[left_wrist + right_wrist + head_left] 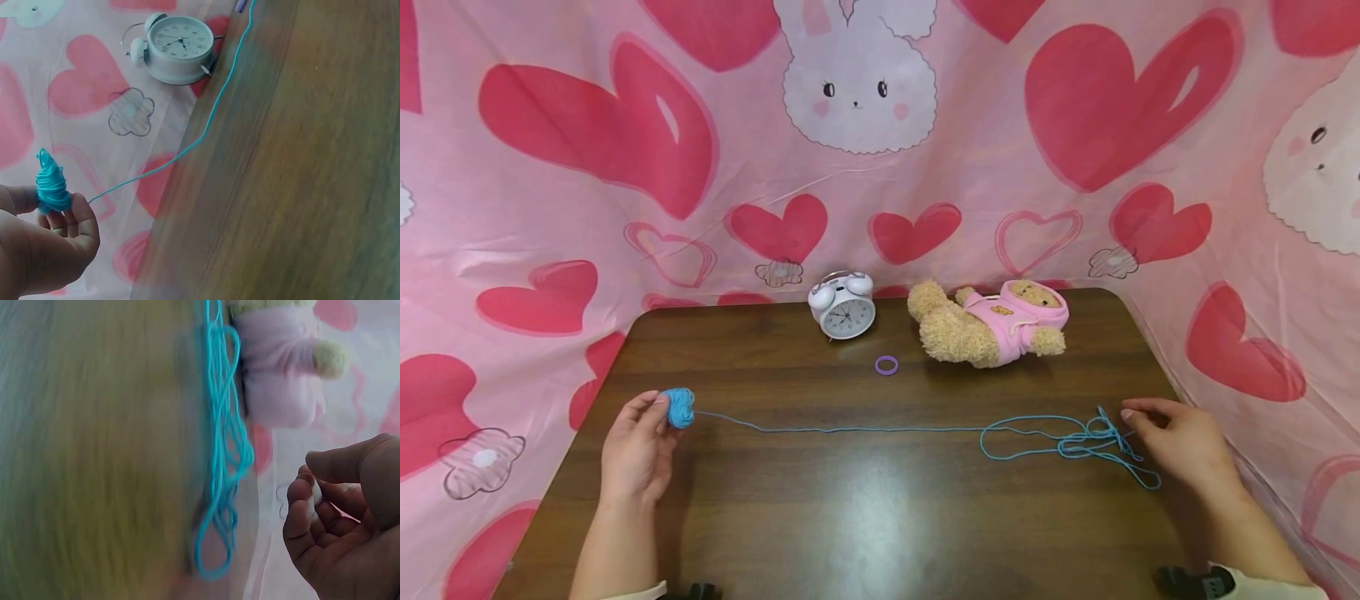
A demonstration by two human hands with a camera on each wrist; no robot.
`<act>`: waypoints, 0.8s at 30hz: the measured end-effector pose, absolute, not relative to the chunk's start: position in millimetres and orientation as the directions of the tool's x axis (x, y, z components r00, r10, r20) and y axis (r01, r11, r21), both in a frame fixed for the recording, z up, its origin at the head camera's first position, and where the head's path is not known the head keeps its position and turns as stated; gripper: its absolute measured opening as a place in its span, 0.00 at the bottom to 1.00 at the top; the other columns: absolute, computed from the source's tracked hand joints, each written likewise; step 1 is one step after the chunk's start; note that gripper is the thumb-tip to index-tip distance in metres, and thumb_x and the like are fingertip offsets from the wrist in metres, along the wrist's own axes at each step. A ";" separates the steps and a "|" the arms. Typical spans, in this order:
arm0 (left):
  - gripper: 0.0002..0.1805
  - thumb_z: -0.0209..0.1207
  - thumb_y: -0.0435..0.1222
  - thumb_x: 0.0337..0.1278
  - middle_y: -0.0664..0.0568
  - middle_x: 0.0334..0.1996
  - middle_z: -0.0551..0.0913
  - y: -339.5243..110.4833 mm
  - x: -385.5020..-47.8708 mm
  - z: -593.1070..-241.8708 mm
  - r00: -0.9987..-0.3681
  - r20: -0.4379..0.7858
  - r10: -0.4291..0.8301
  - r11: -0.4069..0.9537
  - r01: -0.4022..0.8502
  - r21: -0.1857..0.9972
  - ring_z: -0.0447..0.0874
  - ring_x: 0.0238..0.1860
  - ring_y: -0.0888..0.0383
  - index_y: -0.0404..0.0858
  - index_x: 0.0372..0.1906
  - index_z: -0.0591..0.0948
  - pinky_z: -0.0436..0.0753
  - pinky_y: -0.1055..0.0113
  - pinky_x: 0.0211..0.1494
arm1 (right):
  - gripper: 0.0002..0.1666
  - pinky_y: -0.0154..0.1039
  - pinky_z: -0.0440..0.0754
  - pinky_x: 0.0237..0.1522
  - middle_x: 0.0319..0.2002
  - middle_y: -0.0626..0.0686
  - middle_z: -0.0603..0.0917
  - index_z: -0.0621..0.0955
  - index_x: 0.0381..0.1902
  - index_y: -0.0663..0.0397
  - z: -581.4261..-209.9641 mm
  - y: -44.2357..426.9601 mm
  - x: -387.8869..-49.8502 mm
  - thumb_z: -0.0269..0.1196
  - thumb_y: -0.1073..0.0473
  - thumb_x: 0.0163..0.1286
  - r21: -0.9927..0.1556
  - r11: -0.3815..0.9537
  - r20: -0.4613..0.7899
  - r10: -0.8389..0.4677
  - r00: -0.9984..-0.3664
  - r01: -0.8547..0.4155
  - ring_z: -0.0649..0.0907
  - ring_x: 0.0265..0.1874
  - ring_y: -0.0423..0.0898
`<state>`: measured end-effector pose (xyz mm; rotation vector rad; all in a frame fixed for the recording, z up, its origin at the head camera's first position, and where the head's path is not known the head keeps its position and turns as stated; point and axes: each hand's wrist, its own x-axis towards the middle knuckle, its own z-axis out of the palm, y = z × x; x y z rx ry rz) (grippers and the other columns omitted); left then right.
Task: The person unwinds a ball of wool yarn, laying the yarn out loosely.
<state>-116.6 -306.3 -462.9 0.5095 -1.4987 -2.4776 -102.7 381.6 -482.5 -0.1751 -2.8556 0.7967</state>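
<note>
At the table's left side my left hand (pixel 638 446) pinches a small wound bundle of blue yarn (pixel 681 407) between thumb and fingers. The left wrist view shows this yarn bundle (pixel 52 184) upright above the fingertips. One strand (pixel 865 429) runs from it across the table to a loose, looped heap of the same yarn (pixel 1086 440) at the right. My right hand (pixel 1183 442) is beside that heap, fingers loosely bent. In the right wrist view no yarn shows between the thumb and fingers of this hand (pixel 344 512); the looped yarn (pixel 222 425) hangs or lies apart from it.
A white twin-bell alarm clock (pixel 844 307) stands at the table's back edge. Right of it lies a teddy bear (pixel 992 323) in a pink hoodie. A purple ring (pixel 886 365) lies in front of them. Heart-patterned pink cloth (pixel 925 183) surrounds the wooden table (pixel 820 517).
</note>
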 end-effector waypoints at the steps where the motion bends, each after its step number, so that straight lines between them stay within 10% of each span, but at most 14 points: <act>1: 0.12 0.60 0.32 0.74 0.55 0.42 0.82 -304.9 -117.2 -462.7 -0.922 -0.187 -0.339 -0.459 -0.011 0.888 0.85 0.40 0.62 0.42 0.52 0.70 0.82 0.70 0.43 | 0.17 0.32 0.72 0.29 0.39 0.59 0.91 0.89 0.46 0.59 -481.7 377.6 -103.8 0.68 0.50 0.72 -0.529 0.846 0.133 0.158 -0.978 0.065 0.83 0.33 0.40; 5: 0.11 0.60 0.32 0.74 0.55 0.41 0.83 -298.5 -119.6 -461.1 -0.930 -0.183 -0.318 -0.446 -0.024 0.895 0.85 0.40 0.62 0.41 0.52 0.69 0.82 0.70 0.44 | 0.17 0.30 0.74 0.28 0.38 0.57 0.91 0.90 0.47 0.57 -477.8 361.4 -108.4 0.68 0.50 0.72 -0.549 0.835 0.131 0.131 -0.983 0.038 0.80 0.31 0.31; 24: 0.09 0.57 0.35 0.77 0.56 0.39 0.82 -255.1 -135.2 -459.5 -0.963 -0.152 -0.223 -0.369 -0.061 0.927 0.84 0.37 0.63 0.41 0.51 0.69 0.82 0.70 0.44 | 0.16 0.37 0.78 0.33 0.37 0.50 0.90 0.90 0.49 0.53 -468.1 286.6 -134.3 0.68 0.48 0.72 -0.650 0.759 0.071 0.009 -0.997 -0.040 0.82 0.33 0.45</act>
